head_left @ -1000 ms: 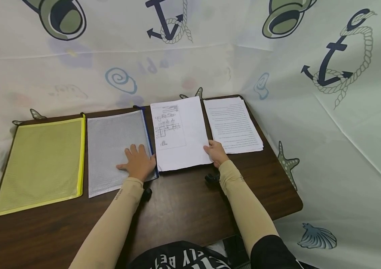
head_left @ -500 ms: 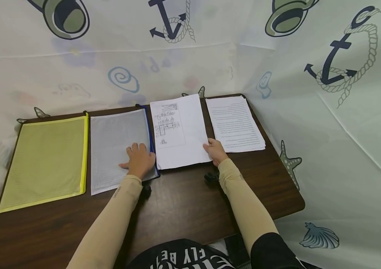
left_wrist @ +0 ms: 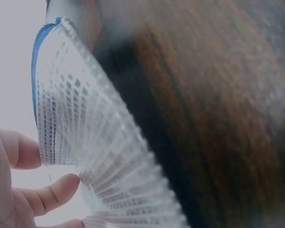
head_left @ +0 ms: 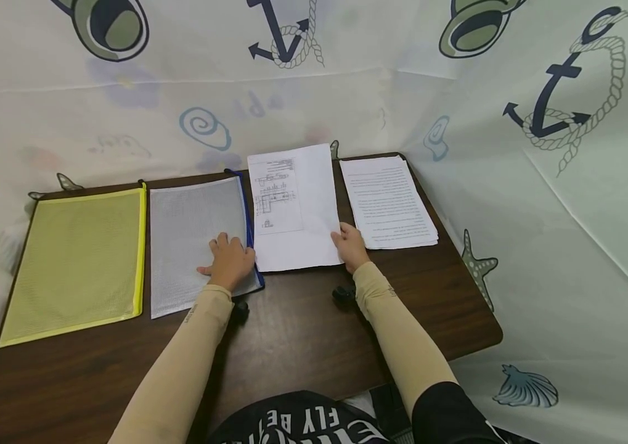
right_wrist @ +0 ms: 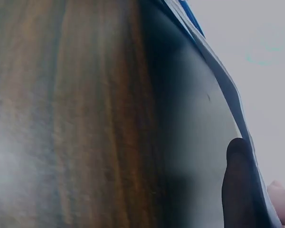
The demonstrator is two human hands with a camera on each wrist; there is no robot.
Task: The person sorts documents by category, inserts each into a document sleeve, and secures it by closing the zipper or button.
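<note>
Left hand (head_left: 229, 264) rests flat, fingers spread, on the grey mesh pouch (head_left: 197, 234); right hand (head_left: 350, 245) pinches the near right corner of the drawing sheets (head_left: 294, 209) lying just right of it on the table (head_left: 291, 333)
</note>
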